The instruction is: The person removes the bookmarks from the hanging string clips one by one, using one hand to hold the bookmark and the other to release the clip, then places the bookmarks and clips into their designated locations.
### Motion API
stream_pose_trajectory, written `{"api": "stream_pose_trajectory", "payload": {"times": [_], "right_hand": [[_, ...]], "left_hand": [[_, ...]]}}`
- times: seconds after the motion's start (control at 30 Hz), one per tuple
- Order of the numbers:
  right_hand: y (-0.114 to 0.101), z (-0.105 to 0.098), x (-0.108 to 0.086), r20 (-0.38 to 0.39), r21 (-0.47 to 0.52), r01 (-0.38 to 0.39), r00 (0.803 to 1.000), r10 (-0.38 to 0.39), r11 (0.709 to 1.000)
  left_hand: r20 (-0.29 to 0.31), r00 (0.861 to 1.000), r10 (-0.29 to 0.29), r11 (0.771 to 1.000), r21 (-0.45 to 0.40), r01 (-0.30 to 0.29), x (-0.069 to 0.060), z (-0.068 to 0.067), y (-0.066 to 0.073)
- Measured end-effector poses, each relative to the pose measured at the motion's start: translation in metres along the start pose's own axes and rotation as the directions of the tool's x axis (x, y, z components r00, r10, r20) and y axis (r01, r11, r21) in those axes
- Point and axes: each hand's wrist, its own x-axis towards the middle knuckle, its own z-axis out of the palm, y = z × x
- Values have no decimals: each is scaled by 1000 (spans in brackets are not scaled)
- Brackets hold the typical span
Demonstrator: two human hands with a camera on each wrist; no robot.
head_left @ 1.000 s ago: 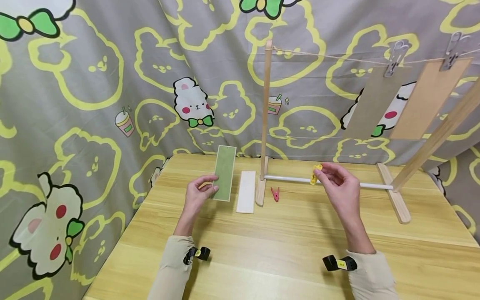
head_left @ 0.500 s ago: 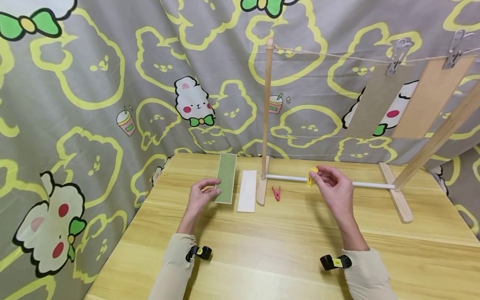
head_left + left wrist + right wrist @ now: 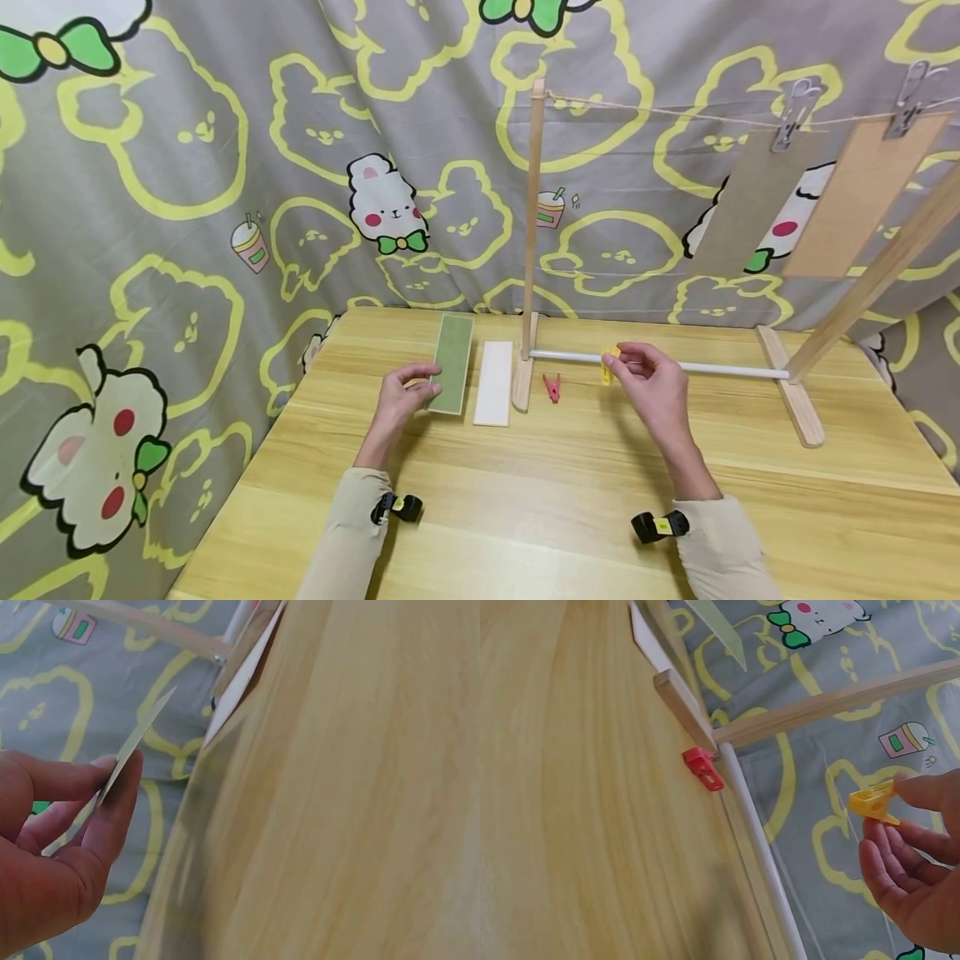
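Observation:
My left hand (image 3: 401, 402) pinches a thin green card (image 3: 453, 362) by its left edge between thumb and fingers; the left wrist view shows the card (image 3: 135, 742) edge-on, held above the table. In my right hand (image 3: 654, 383), thumb and fingertips grip a yellow clothespin (image 3: 609, 367); the right wrist view shows this clothespin (image 3: 871, 802) raised off the table. Between the hands a white card (image 3: 492, 383) lies on the table. A red clothespin (image 3: 552, 388) lies just right of the rack's left foot (image 3: 521, 383).
A wooden rack with a left post (image 3: 533, 225), a right post (image 3: 885, 262) and a white bottom rod (image 3: 720, 369) stands at the back. From its string (image 3: 660, 109), metal clips hold a grey-brown card (image 3: 750, 208) and a tan card (image 3: 866, 200). A patterned curtain (image 3: 315, 150) hangs behind.
My right hand has moved left and slightly down with the yellow clothespin. My left hand has lowered the green card a little, its top edge dropping.

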Motion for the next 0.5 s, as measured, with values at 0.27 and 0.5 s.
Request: {"api": "stream_pose_trajectory", "payload": {"times": [0.27,0.5], "right_hand": [[4,10,0,61,-121,8,998,-1,993],[8,17,0,80,-146,2,997,10,989]], "left_hand": [[-1,997,-75,996,38,75,2,-3,-3],[57,990,-127,992,33,125,-8,-2,16]]}}
